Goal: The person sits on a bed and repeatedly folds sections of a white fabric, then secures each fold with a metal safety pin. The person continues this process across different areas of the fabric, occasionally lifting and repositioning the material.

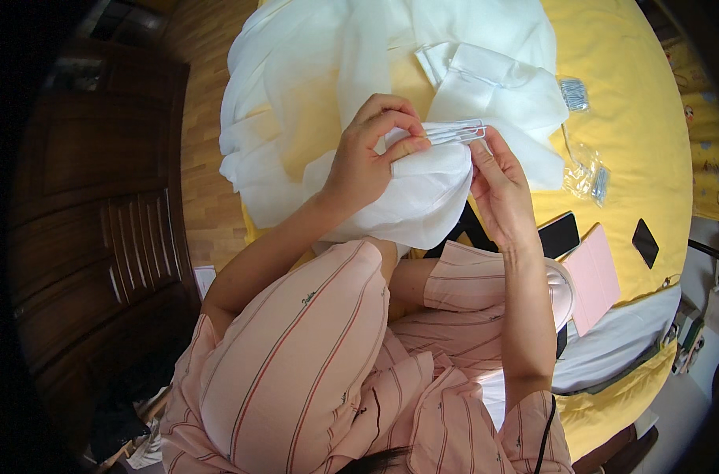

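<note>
A sheer white curtain (pixel 418 201) is gathered over my lap and spreads across the bed. At its edge is a white metal pronged curtain hook (pixel 459 130), lying nearly sideways with its bent end to the right. My left hand (pixel 368 148) pinches the curtain edge together with the left part of the hook, so the prong tips are hidden by fingers and fabric. At the hook's bent end, the thumb and fingers of my right hand (pixel 500 183) hold it. A folded part of the curtain (pixel 483 68) lies just beyond my hands.
On the yellow bedsheet (pixel 626 136) to the right are a bundle of hooks (pixel 574 95) and a clear plastic bag (pixel 587 175) with more. Nearer lie a dark-screened tablet (pixel 559 235), a pink cover (pixel 593 281) and a phone (pixel 645 243). Wooden flooring (pixel 208 148) runs along the left.
</note>
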Available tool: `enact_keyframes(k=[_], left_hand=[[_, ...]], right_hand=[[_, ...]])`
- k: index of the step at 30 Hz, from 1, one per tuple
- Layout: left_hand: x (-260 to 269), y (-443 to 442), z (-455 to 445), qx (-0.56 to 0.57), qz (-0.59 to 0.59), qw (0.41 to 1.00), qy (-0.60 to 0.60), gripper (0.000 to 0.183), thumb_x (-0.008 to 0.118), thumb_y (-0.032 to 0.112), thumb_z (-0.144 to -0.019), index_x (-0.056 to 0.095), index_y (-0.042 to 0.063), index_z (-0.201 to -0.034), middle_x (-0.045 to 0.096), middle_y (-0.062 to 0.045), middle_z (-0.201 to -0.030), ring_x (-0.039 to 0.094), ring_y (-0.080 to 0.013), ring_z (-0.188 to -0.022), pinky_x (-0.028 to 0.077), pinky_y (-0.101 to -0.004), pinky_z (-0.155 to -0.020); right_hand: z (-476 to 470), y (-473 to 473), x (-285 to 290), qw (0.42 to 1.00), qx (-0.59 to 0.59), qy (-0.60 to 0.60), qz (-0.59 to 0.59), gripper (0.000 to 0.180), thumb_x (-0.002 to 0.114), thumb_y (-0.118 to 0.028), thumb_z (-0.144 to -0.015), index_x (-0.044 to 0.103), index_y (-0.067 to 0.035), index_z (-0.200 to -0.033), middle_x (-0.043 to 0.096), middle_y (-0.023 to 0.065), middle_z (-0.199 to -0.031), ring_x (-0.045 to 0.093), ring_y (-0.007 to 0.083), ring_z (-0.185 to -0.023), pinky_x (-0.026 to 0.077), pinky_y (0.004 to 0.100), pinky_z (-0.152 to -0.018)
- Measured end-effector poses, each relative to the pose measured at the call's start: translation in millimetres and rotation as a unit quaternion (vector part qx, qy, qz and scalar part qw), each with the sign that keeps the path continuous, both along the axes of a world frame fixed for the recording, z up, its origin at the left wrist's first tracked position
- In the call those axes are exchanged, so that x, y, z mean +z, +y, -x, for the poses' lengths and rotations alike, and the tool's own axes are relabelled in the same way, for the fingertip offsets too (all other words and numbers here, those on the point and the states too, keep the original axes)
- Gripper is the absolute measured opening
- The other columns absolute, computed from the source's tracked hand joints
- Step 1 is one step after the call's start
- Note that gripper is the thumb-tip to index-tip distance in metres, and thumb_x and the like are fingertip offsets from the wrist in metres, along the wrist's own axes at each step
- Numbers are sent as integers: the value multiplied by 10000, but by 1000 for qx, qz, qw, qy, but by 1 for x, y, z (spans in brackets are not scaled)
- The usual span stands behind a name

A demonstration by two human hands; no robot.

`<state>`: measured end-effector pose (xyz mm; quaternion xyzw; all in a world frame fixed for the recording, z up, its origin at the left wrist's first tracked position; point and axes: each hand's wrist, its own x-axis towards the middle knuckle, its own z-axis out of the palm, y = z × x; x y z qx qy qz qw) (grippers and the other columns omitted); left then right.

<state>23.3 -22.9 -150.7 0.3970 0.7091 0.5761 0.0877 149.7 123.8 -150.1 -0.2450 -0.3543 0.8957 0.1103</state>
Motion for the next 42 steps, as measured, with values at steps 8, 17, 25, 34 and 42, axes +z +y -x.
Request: enact_keyframes(k=[8, 17, 25, 34, 42], left_hand=[[5, 1, 3, -30, -8, 999, 41, 142, 744, 65, -766, 634, 44, -853, 577, -37, -980, 535, -214, -969, 436, -318, -851], [16, -1, 14, -80, 37, 986, 139, 140, 749, 52, -734, 621, 45, -789, 582, -27, -950, 526, -210, -966, 420, -324, -863], [28, 1, 19, -117, 38, 979, 161, 145, 748, 45, -722, 610, 46, -765, 591, -27, -931, 537, -209, -942, 431, -323, -843], [34, 4, 13, -138, 4, 959, 248, 147, 753, 59, -697, 618, 50, -754, 611, -28, -906, 575, -230, -903, 461, -333, -788], [37, 1, 20, -129, 37, 946, 296, 123, 732, 63, -704, 621, 56, -756, 623, -23, -916, 580, -229, -938, 469, -337, -807]], right_hand=[[-2, -5, -8, 967, -2, 36, -253, 143, 564, 29, -921, 622, 19, -1051, 672, 18, -964, 575, 46, -859, 449, 192, -775], [-6, 5, -1, 894, -42, 20, -446, 57, 617, 61, -859, 617, 26, -904, 613, 0, -825, 509, 76, -750, 431, 209, -724], [-10, 9, 7, 900, -63, 23, -431, 48, 600, -5, -898, 632, 30, -903, 618, 17, -832, 514, 94, -764, 425, 215, -740], [-13, 12, 8, 964, 92, 31, -247, 63, 600, 7, -896, 632, 0, -950, 632, -17, -877, 528, 45, -798, 424, 203, -740], [-14, 8, 6, 981, -5, 30, -189, 70, 576, -31, -921, 621, -14, -972, 636, -5, -889, 528, 56, -802, 402, 202, -740]])
